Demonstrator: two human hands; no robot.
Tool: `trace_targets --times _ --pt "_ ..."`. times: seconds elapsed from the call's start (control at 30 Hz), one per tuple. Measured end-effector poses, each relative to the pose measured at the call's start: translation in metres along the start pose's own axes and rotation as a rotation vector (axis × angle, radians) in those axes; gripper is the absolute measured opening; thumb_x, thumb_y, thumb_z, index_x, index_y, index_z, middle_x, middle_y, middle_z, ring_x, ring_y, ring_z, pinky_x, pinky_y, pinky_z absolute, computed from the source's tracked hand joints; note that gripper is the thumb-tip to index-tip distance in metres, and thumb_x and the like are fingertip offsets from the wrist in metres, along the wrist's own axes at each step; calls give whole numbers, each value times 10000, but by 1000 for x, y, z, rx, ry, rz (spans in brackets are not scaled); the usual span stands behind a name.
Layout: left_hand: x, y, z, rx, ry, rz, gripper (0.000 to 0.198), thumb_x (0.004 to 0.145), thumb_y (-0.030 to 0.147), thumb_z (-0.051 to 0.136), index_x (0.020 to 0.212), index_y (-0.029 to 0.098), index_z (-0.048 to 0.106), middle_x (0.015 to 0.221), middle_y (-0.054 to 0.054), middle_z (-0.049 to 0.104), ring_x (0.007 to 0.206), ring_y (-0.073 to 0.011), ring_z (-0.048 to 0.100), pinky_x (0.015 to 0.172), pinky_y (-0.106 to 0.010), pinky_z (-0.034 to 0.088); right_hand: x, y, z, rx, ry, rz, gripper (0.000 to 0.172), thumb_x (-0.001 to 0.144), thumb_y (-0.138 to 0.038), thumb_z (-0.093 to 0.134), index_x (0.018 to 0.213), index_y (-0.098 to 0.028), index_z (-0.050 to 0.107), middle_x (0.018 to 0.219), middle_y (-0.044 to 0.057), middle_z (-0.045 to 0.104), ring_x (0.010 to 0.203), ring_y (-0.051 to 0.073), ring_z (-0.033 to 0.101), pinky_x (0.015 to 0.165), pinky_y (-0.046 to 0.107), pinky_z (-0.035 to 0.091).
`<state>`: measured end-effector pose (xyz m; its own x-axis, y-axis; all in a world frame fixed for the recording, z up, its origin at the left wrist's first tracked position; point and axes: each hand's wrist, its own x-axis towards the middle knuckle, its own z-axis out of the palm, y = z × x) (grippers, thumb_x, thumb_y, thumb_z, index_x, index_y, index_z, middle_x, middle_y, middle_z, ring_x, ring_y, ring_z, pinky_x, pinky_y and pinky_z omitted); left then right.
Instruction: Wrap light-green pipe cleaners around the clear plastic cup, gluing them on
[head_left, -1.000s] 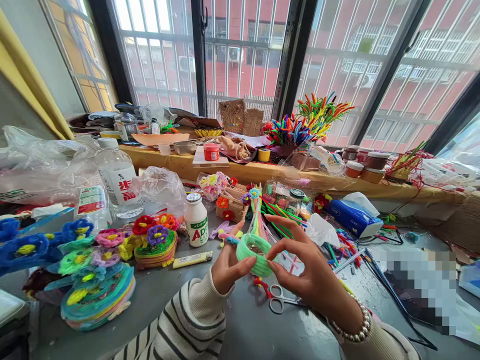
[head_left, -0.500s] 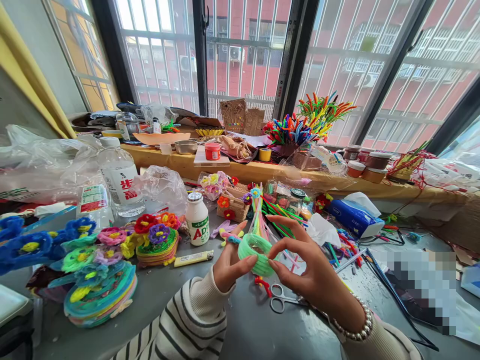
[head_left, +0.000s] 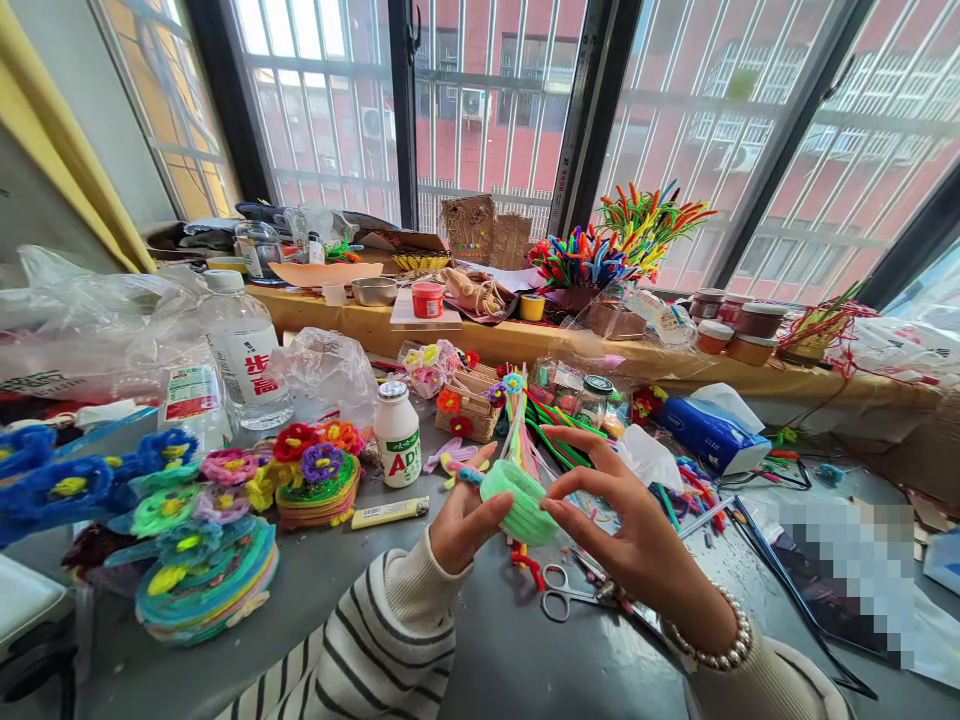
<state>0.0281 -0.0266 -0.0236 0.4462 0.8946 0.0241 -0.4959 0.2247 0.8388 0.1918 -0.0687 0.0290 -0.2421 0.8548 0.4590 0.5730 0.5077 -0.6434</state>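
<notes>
A light green coiled pipe-cleaner ring (head_left: 529, 515) is held up above the grey table in the middle of the head view. My left hand (head_left: 465, 520) grips its left side, thumb in front and fingers mostly hidden behind. At the right rim, the thumb and index finger of my right hand (head_left: 630, 520) pinch the ring, while the other fingers are raised. Beyond the ring lies a bundle of pale pipe cleaners (head_left: 521, 440), partly covered by my hands. Small scissors (head_left: 559, 595) rest below, beside a red pipe-cleaner piece (head_left: 531, 568).
Pipe-cleaner flowers on a coiled base (head_left: 206, 590) stand at left, near a white AD bottle (head_left: 396, 440) and a yellow lighter (head_left: 390, 512). A blue tissue pack (head_left: 709, 435) lies at right. Paint jars (head_left: 750, 350) line the ledge under the windows.
The green ring has tilted, so its opening shows less and its outer wall more. It sits slightly further right. Both hands keep hold of it.
</notes>
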Motion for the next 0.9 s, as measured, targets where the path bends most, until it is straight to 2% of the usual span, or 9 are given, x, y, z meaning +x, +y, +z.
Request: trace_targets --times 0.17,0.33,0.53,0.77,0.9 --pt "5 -6 -4 -42 -1 50 957 583 443 680 1333 194 140 1142 -122 531 1059 -301 506 833 -380 418 0 2 4 8 32 22 137 777 -336 542 725 -234 618 1265 12 410 1185 173 364 1005 330 261" --pt "8 -7 -2 -15 -37 176 974 530 320 745 1316 204 182 1214 -126 489 1109 -295 463 927 -401 348 1 3 7 21 65 46 158 778 -347 539 730 -238 643 1231 28 446 1155 189 403 979 355 303" --pt "8 -3 -1 -8 8 208 877 537 289 744 1269 207 268 1108 -105 545 997 -272 542 872 -403 404 1 3 7 79 43 70 189 796 -353 509 751 -237 651 1222 38 470 1155 213 406 967 385 330" --pt "7 -4 1 185 110 303 693 500 271 758 1116 210 447 1080 -80 535 949 -258 545 803 -376 440 4 6 7 130 86 103 212 796 -379 498 785 -225 642 1182 66 510 1137 224 427 957 404 336" --pt "7 -6 -1 347 92 379 692 509 239 756 1125 206 442 1109 -93 513 1024 -273 493 842 -386 429 4 10 6 162 114 149 219 773 -402 523 761 -218 640 1162 69 523 1136 230 430 960 408 326"
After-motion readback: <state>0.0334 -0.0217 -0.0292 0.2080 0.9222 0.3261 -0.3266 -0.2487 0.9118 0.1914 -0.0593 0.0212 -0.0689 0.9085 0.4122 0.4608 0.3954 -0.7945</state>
